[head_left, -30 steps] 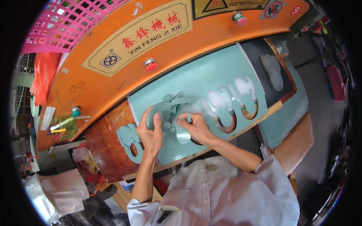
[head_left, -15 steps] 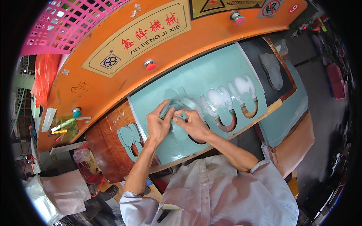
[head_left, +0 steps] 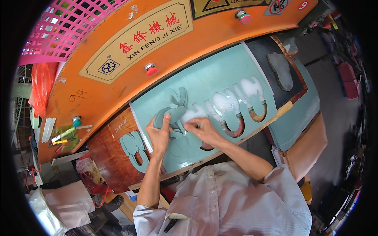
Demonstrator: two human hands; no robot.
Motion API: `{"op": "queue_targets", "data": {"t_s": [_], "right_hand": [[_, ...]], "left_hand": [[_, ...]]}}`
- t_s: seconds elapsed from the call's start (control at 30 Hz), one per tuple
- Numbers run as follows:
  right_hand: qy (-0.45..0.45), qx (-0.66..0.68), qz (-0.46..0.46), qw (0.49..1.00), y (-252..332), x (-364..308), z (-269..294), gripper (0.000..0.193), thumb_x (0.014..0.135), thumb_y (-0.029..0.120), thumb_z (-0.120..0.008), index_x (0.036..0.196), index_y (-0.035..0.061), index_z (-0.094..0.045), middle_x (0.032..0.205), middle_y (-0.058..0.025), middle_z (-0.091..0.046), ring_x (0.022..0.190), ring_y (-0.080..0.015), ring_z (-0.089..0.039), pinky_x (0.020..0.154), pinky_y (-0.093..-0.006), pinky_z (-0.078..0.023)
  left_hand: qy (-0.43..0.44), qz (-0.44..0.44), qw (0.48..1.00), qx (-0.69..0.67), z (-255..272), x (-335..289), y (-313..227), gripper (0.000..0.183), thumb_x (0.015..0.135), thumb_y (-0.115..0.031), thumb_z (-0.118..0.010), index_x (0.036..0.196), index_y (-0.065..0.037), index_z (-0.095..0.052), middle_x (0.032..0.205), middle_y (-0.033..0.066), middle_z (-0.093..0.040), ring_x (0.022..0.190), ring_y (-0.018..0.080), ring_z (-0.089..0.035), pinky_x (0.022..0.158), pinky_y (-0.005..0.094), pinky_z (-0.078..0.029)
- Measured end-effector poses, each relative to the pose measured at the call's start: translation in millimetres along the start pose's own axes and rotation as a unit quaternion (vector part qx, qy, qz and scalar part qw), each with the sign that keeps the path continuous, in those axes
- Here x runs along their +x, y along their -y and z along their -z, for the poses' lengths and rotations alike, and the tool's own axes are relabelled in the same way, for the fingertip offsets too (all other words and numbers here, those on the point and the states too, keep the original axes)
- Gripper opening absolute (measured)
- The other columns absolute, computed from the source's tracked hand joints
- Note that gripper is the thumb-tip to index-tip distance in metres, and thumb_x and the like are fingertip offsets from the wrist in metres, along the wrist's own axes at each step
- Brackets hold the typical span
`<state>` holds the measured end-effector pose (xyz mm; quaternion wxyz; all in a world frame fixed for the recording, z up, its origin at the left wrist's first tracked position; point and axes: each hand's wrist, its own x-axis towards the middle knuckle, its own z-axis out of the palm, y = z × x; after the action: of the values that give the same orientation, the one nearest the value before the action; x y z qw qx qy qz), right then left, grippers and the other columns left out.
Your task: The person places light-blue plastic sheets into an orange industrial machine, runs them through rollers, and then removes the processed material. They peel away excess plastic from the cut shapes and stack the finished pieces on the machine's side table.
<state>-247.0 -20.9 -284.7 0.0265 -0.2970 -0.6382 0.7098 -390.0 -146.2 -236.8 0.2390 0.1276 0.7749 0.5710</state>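
My left hand [head_left: 159,135] is wrapped round several grey-green cut-out foam pieces [head_left: 171,115], with the thumb on top. The pieces fan out, tilted above the teal sheet [head_left: 204,63]. Just to their right, my right hand [head_left: 201,130] is closed, thumb against the curled fingers. Whatever it may pinch is too small to make out. Beyond the held pieces, more loose grey-green cut-outs [head_left: 179,95] lie on the sheet. Rightward in the sheet are sole-shaped openings with whitish middles [head_left: 227,104] and a U-shaped opening showing brown board [head_left: 258,114].
A stack of cut-outs [head_left: 134,147] lies on the brown board [head_left: 106,151] at left. The orange machine beam [head_left: 130,78] with push buttons [head_left: 151,69] spans the far side. A dark sole-shaped piece [head_left: 280,72] rests at right. A pink basket [head_left: 71,27] stands upper left.
The cut-out pieces in my left hand have turned and fanned toward me. My right hand has come away from them slightly to the right. The view has shifted a little.
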Motion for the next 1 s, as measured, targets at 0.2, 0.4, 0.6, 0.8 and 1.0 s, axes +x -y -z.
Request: {"op": "queue_targets", "data": {"t_s": [0.2,0.4,0.6,0.8,1.0], "right_hand": [[0.118,-0.036,-0.025,0.992,12,32,-9,0.026,0.101,0.021,-0.076,0.093,-0.0044,-0.073,0.073,0.0020,-0.056,0.069,-0.0080,-0.043,0.063,-0.0316,-0.038],[0.047,0.066,-0.030,0.996,7,13,-20,0.025,0.105,0.017,-0.070,0.094,-0.0055,-0.071,0.077,0.0033,-0.056,0.073,-0.0071,-0.044,0.064,-0.0297,-0.038],[0.054,0.127,-0.004,0.990,0,18,-28,0.025,0.108,0.021,-0.067,0.108,-0.0046,-0.070,0.092,0.0029,-0.062,0.086,-0.0069,-0.050,0.074,-0.0270,-0.042],[0.086,0.199,-0.043,0.975,-1,25,-30,0.023,0.109,0.025,-0.065,0.108,0.0022,-0.072,0.094,0.0057,-0.059,0.089,-0.0059,-0.048,0.079,-0.0263,-0.041],[0.082,0.178,-0.059,0.979,4,23,-22,0.027,0.109,0.028,-0.066,0.116,0.0031,-0.074,0.099,0.0043,-0.067,0.093,-0.0046,-0.056,0.083,-0.0252,-0.046]], "left_hand": [[0.004,-0.017,0.998,-0.059,20,-17,-3,0.042,0.108,-0.037,-0.066,0.094,0.001,-0.072,0.074,0.0040,-0.065,0.067,0.0124,-0.058,0.071,0.0301,-0.048],[-0.010,-0.022,0.988,-0.149,35,-22,3,0.042,0.111,-0.035,-0.062,0.085,-0.001,-0.065,0.074,0.0039,-0.063,0.068,0.0132,-0.058,0.075,0.0314,-0.050],[-0.031,-0.008,0.999,-0.008,34,-22,9,0.026,0.108,-0.024,-0.067,0.100,0.001,-0.069,0.076,0.0033,-0.064,0.070,0.0096,-0.057,0.071,0.0281,-0.052],[0.110,-0.045,0.988,0.101,38,-20,15,0.064,0.090,-0.010,-0.084,0.147,0.003,-0.057,0.100,0.0041,-0.072,0.076,0.0097,-0.059,0.073,0.0275,-0.054],[0.194,-0.119,0.958,0.172,47,-21,11,0.078,0.087,-0.007,-0.084,0.156,0.001,-0.048,0.134,0.0115,-0.075,0.095,0.0168,-0.069,0.088,0.0340,-0.058]]}}
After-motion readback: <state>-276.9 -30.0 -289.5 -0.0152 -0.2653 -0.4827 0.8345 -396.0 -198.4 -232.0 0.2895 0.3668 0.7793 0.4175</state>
